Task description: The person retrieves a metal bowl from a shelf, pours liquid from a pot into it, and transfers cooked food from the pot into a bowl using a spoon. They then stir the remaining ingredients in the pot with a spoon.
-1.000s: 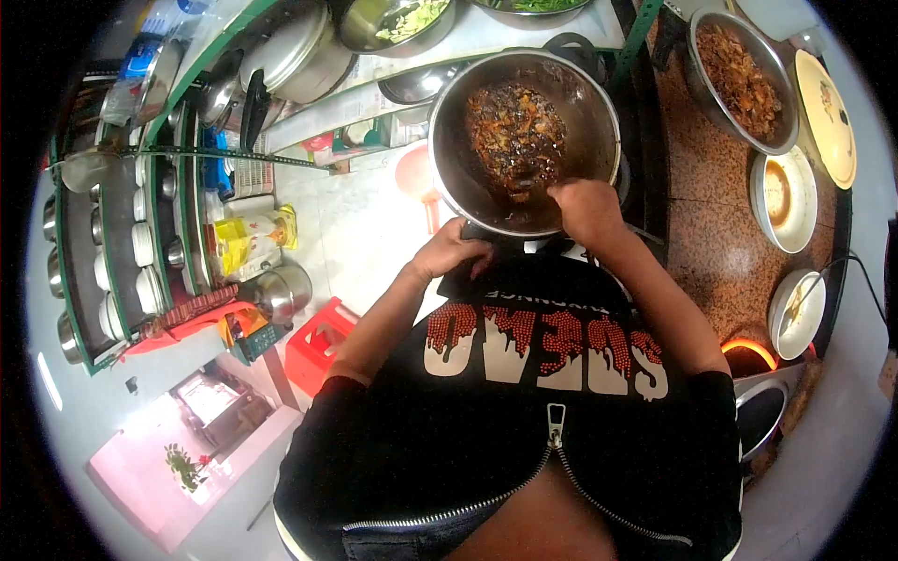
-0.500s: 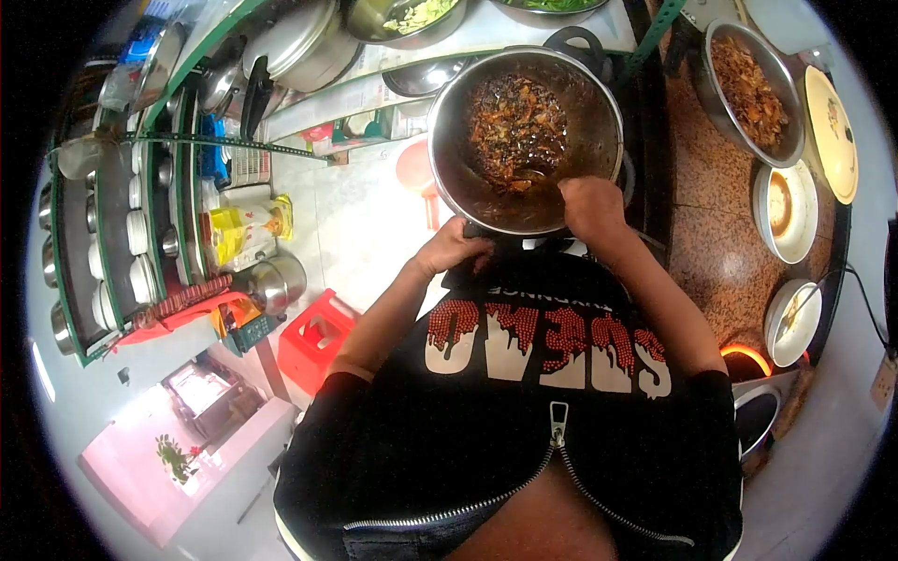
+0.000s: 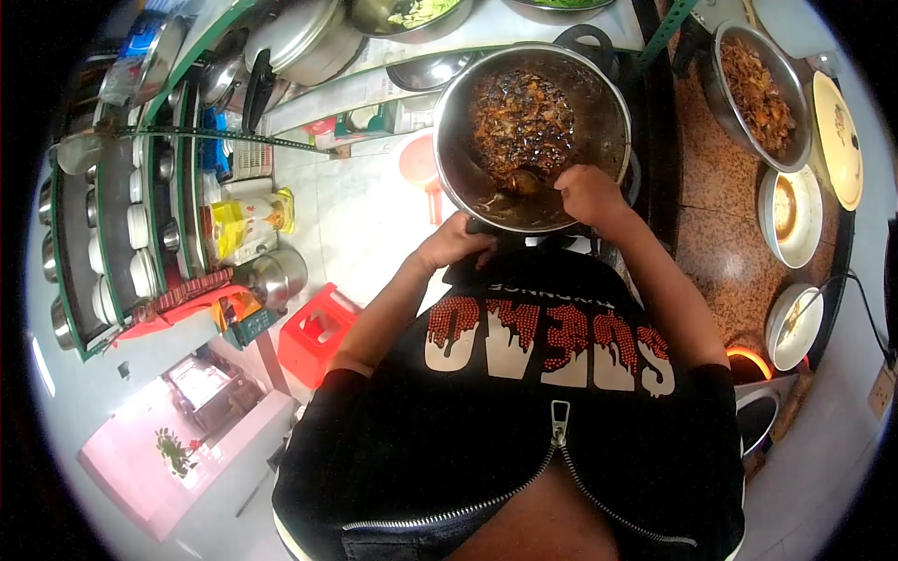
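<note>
A deep metal pot (image 3: 603, 126) with dark side handles holds chopped brown food (image 3: 519, 122) in glossy dark oil. My left hand (image 3: 456, 241) is closed around the near handle at the pot's lower left rim. Above the near right rim, my right hand (image 3: 592, 196) is closed on what looks like a metal spoon (image 3: 524, 182). The spoon's bowl dips into the near edge of the food, and its grip is hidden inside my fist.
On the speckled counter (image 3: 697, 234) at right stand a metal bowl of shredded brown food (image 3: 758, 103), a yellow lid (image 3: 835, 140) and two white bowls (image 3: 790, 215). A glowing orange ring (image 3: 751, 363) is nearby. Left are shelves, a lidded pot (image 3: 295, 42) and a red stool (image 3: 318, 337).
The food has shifted toward the far side of the pot, baring some of the near bottom. The spoon's bowl shows more clearly. My left hand stays on the handle.
</note>
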Available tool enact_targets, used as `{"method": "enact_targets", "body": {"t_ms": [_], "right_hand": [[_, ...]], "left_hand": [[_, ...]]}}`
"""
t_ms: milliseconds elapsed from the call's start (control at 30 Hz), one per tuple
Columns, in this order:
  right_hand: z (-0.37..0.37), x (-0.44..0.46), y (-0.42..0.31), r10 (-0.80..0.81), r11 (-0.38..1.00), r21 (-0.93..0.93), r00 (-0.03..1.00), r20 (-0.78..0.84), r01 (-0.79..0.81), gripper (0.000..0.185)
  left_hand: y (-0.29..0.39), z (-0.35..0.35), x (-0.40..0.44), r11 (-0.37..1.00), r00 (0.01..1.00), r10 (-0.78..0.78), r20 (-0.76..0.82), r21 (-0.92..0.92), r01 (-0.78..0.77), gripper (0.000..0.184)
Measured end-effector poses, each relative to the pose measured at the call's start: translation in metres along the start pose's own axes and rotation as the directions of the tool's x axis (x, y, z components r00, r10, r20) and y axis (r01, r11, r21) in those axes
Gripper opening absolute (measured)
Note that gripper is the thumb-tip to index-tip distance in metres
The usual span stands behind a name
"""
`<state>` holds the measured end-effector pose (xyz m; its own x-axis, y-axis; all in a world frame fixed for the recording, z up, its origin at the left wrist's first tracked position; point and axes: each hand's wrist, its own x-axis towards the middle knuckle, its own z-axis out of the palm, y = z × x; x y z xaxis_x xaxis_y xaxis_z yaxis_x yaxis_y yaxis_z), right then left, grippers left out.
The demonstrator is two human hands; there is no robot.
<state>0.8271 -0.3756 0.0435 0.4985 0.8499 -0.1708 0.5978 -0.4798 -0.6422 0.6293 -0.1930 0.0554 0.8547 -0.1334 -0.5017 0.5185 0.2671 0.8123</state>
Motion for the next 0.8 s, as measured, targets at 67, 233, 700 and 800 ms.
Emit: {"method": "enact_targets", "body": {"t_ms": [67, 233, 700, 800], "right_hand": [[0.001, 0.005, 0.005, 0.046, 0.993, 0.107, 0.997, 0.069, -0.053, 0.020], [-0.021, 0.008, 0.001, 0.061, 0.933, 0.338, 0.978, 0.197, -0.126, 0.027], [-0.048, -0.018, -0.010, 0.192, 0.899, 0.380, 0.975, 0.111, -0.220, 0.026], [-0.039, -0.026, -0.021, -0.015, 0.995, -0.103, 0.997, -0.077, 0.007, 0.020]], "left_hand": [[0.001, 0.001, 0.000, 1.000, 1.000, -0.022, -0.016, -0.009, 0.021, 0.026], [-0.003, 0.001, 0.000, 0.999, 0.998, -0.031, -0.051, -0.015, 0.030, 0.030], [0.003, 0.002, 0.000, 0.999, 0.997, -0.045, -0.060, 0.007, 0.045, 0.037], [0.005, 0.004, -0.001, 0.999, 0.998, -0.036, -0.055, 0.018, 0.037, 0.038]]}}
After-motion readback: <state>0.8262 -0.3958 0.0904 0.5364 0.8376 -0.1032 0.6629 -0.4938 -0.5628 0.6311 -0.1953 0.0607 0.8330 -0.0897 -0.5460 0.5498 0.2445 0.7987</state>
